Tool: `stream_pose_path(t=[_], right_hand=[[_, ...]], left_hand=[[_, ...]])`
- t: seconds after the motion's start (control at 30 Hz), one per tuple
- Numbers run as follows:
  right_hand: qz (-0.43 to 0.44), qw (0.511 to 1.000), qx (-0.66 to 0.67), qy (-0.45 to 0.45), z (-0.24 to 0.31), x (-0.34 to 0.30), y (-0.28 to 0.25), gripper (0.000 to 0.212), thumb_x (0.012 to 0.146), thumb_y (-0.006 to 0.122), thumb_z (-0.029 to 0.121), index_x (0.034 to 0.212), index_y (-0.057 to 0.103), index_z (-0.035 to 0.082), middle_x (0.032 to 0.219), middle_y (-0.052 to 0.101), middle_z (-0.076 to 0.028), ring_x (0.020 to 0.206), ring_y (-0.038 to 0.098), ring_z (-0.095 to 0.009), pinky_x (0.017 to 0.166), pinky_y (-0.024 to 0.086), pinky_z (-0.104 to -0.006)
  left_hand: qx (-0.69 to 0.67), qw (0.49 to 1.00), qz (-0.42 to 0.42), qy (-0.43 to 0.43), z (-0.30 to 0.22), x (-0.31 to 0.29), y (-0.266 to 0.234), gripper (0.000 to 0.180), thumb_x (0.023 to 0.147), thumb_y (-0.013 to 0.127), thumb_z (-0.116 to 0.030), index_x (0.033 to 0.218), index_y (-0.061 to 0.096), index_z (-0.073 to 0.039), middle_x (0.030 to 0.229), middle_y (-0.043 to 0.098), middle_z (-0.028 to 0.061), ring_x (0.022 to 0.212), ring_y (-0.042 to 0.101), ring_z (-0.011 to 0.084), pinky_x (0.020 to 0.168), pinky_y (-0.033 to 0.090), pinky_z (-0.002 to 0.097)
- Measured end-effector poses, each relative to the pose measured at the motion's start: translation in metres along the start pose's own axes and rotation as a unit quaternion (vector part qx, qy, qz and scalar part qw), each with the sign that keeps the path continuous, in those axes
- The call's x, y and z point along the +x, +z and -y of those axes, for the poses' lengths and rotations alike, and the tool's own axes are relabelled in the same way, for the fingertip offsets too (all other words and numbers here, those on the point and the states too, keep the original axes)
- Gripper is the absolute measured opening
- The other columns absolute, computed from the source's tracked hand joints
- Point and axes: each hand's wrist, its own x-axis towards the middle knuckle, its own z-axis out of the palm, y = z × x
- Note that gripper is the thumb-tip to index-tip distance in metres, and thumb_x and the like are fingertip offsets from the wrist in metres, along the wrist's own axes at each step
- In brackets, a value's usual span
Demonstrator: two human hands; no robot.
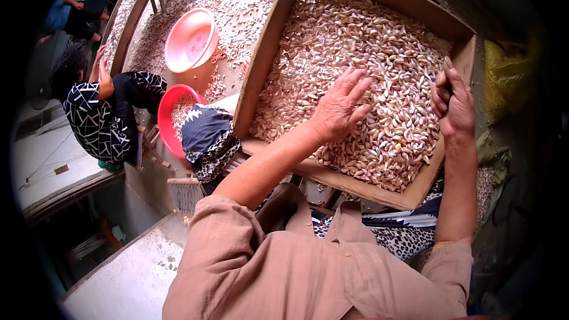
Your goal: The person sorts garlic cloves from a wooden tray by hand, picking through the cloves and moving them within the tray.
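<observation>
A wooden tray in front of me holds a wide layer of pale and purplish garlic cloves. My left hand reaches over the middle of the cloves, fingers apart and slightly bent, touching or just above them. No clove shows in its grip. At the tray's right side, my right hand is raised near the wooden wall with its fingers curled in. Something small and dark shows between its thumb and fingers, too unclear to name.
Left of the tray stand a pink basin and a red basin with cloves inside. Loose cloves cover the floor. A person in patterned clothes sits at another long tray. A yellow sack lies at right.
</observation>
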Motion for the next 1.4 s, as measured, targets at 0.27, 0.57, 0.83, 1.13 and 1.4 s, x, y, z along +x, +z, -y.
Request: stream_pose_path(t=[0.27,0.57,0.83,1.13,1.4], right_hand=[[-0.006,1.000,0.014,-0.001,-0.002,0.000,0.006,0.022,0.106,0.058,0.029,0.104,0.064,0.008,0.069,0.047,0.005,0.049,0.034,-0.003,0.040,0.026,-0.0201],[0.020,1.000,0.007,-0.013,-0.005,0.005,0.000,0.025,0.105,0.060,0.029,0.093,0.066,0.008,0.064,0.043,0.005,0.047,0.034,-0.004,0.040,0.026,-0.0198],[0.036,0.999,-0.006,0.005,-0.004,0.000,0.004,0.027,0.106,0.057,0.030,0.087,0.062,0.011,0.060,0.037,0.006,0.045,0.031,-0.004,0.039,0.025,-0.0214],[0.026,1.000,-0.015,0.008,-0.007,0.001,0.011,0.027,0.107,0.056,0.031,0.089,0.061,0.011,0.062,0.037,0.007,0.046,0.033,-0.004,0.038,0.026,-0.0210],[0.054,0.998,-0.002,0.012,-0.014,0.004,0.007,0.025,0.106,0.056,0.025,0.091,0.067,0.008,0.061,0.041,0.006,0.047,0.037,-0.004,0.040,0.028,-0.0202]], left_hand=[[0.358,0.903,0.173,-0.160,0.101,0.025,-0.083,0.065,0.082,0.060,-0.003,0.145,0.046,0.001,0.146,0.049,0.0197,0.131,0.050,0.0312,0.108,0.046,0.0414],[0.472,0.844,0.250,-0.044,0.077,-0.090,-0.085,0.066,0.079,0.069,-0.015,0.137,0.050,0.009,0.140,0.048,0.0254,0.125,0.050,0.0355,0.098,0.050,0.0392],[0.218,0.904,0.257,-0.264,0.044,-0.115,-0.105,0.058,0.081,0.078,-0.033,0.118,0.054,0.005,0.122,0.056,0.0309,0.101,0.068,0.0447,0.087,0.057,0.0481],[0.110,0.917,0.233,-0.304,0.047,-0.119,-0.080,0.062,0.073,0.083,-0.021,0.116,0.046,0.006,0.107,0.063,0.0313,0.099,0.066,0.0467,0.089,0.055,0.0496],[-0.124,0.916,0.161,-0.347,0.018,-0.060,-0.048,0.054,0.086,0.076,-0.017,0.125,0.046,0.004,0.110,0.067,0.0251,0.098,0.069,0.0306,0.084,0.057,0.0423]])
